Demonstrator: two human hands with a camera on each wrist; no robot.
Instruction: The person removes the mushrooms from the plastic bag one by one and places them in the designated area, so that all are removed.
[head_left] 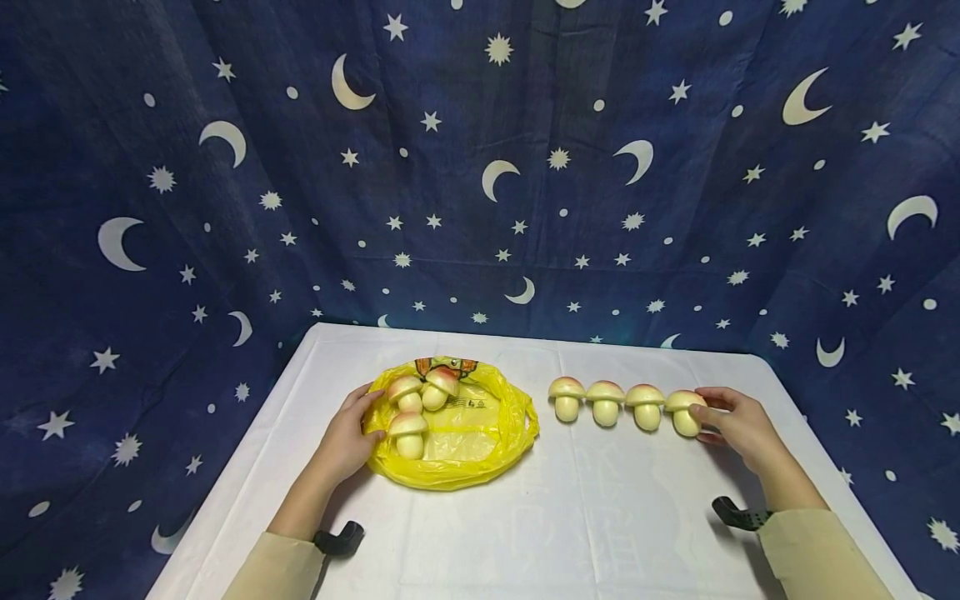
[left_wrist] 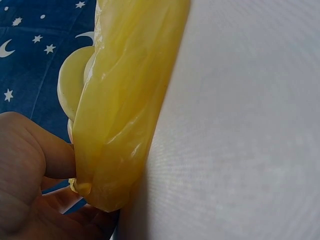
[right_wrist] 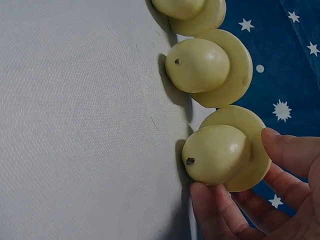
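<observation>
My left hand (head_left: 351,433) grips the left edge of a yellow plastic bag (head_left: 517,417), thumb inside and fingers outside. The bag lies spread wide with its rim rolled down, and three toy mushrooms sit at its left side, one of them a front mushroom (head_left: 409,435) near my thumb. In the left wrist view the bag's wall (left_wrist: 125,110) hides most of them. To the right, my right hand (head_left: 738,425) holds the end mushroom (right_wrist: 217,152) of a row, thumb on its cap and fingertips under its stem. The mushrooms are pale with reddish cap tops.
Left of the held one, more mushrooms (head_left: 606,404) line up side by side, caps away from me. A white cloth (head_left: 525,533) covers the table. Behind it and at both sides hangs a dark blue curtain (head_left: 450,192) with moons and stars. Each wrist wears a black strap (head_left: 738,514).
</observation>
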